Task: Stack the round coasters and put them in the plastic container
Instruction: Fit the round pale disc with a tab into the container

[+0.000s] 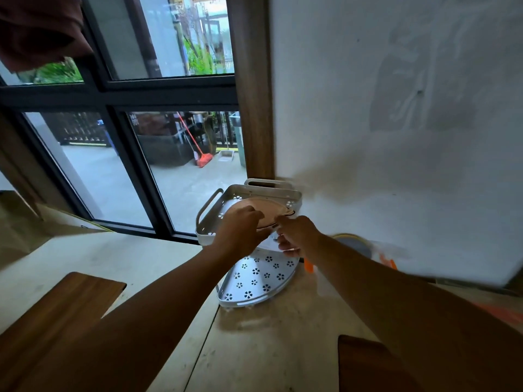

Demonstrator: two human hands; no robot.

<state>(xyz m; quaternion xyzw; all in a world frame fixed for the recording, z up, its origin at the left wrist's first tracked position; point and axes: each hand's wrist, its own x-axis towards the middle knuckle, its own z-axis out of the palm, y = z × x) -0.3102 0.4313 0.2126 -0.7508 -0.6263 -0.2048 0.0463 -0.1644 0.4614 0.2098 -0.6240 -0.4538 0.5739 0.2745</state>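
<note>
Both my arms reach forward into the corner where the window meets the white wall. My left hand (240,227) lies over the near left edge of the stack of round coasters (266,212), its fingers (256,215) curled down onto the rim and gripping it. My right hand (295,236) is at the near right edge of the same stack; its upper fingers (283,222) touch the rim, while the lower ones wrap under the front wall of the plastic container (271,193), so I cannot tell whether this hand grips the coasters or only steadies the container.

The coasters, tan and pinkish, sit in the upper tier of the white corner container, just beyond both sets of fingers, and the stack tilts a little over the front edge. The lower tier (260,278), with flower-shaped cutouts, lies directly beneath my right fingers.

The container stands on the pale desk (254,335). A brown wooden board (70,304) lies well to the left of my left fingers and nearer to me. An orange and clear item (387,260), blurred, sits to the right of my right fingers, against the wall.
</note>
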